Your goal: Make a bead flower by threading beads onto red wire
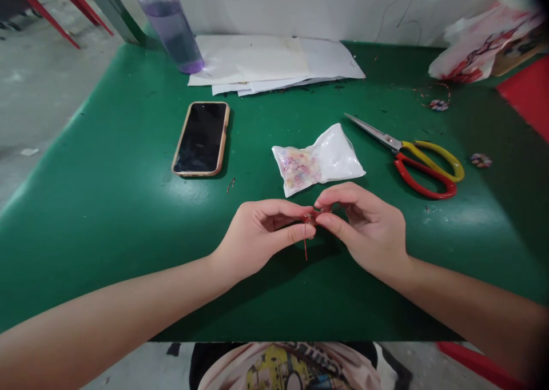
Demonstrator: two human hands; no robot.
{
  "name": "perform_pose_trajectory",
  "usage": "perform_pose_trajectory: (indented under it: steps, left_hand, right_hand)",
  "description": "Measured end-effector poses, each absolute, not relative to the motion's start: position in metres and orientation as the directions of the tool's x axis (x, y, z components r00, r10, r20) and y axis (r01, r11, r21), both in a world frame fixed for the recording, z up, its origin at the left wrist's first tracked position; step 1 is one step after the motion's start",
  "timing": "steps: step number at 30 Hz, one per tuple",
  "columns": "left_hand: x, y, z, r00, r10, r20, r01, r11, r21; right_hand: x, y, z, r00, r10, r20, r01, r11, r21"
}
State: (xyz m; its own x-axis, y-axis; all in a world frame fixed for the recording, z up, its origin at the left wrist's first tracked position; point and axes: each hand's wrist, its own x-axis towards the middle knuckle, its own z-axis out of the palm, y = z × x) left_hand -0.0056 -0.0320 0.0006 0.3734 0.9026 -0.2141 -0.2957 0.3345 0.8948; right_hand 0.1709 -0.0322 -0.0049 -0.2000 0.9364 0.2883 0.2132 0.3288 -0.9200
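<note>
Between the fingertips of both hands is a small beaded piece with red cord [306, 242], one strand of which hangs straight down. My left hand [261, 233] pinches it between thumb and fingers. From the other side, my right hand [364, 224] closes its thumb and index finger on the same piece; its other fingers are curled. Much of the piece is hidden by the fingers. Just beyond the hands lies a clear-and-white packet of pastel beads [300, 168]. Scissors [397, 145] with one yellow and one red handle lie to the right, blades pointing away to the left.
A phone [202, 138] lies left of the packet on the green table [107, 207]. Behind it stand a purple water bottle [174, 30] and white papers [274, 61]. Beaded clusters [481, 160] and a printed plastic bag [476, 47] are at right. Cord scraps [230, 185] lie about.
</note>
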Motion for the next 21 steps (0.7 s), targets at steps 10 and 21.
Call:
perform_pose_trajectory:
  steps: [10,21]
  left_hand:
    - [-0.0057,-0.0329,-0.0002,0.374,0.91,-0.178,-0.208,0.269,0.94]
    - [-0.007,-0.0333,-0.0008,0.356,0.924,-0.14,-0.122,0.195,0.973]
  right_hand:
    - [0.171,-0.0303,-0.0061,-0.225,0.966,0.129,0.084,0.151,-0.985]
    - [0.1682,-0.0297,-0.0064,-0.146,0.989,-0.015,0.08,-0.003,-0.997]
